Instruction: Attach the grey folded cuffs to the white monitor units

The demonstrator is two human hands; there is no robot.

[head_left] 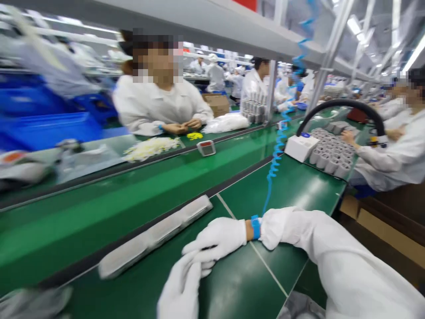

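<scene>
Long pale bar lies on the counter just beyond two gloved hands

The long pale bar (pixel 154 237) rests slantwise on the green counter (pixel 239 283), near the hands but apart from both. One end lies to the left of the left hand (pixel 179 281), the other just beyond the right hand (pixel 217 239). The two hands touch: the right hand's fingers, close together and slightly bent, lie over the left hand's fingers, which reach forward. Whether anything is held between them cannot be told.

A blue wristband (pixel 255 227) circles the wrist behind the right hand, and a blue coiled cord (pixel 274 155) hangs down close to it. Beyond the bar, away from the hands, runs a green belt (pixel 86 212). A blurred grey item (pixel 33 303) lies well to the left of the left hand.

Farther off, right of and beyond the right hand, a white box (pixel 300 148) stands beside many grey cylindrical parts (pixel 332 153). Across the belt from both hands, a co-worker (pixel 162 104) sits behind a yellow pile (pixel 195 136) and a small device (pixel 206 148).
</scene>
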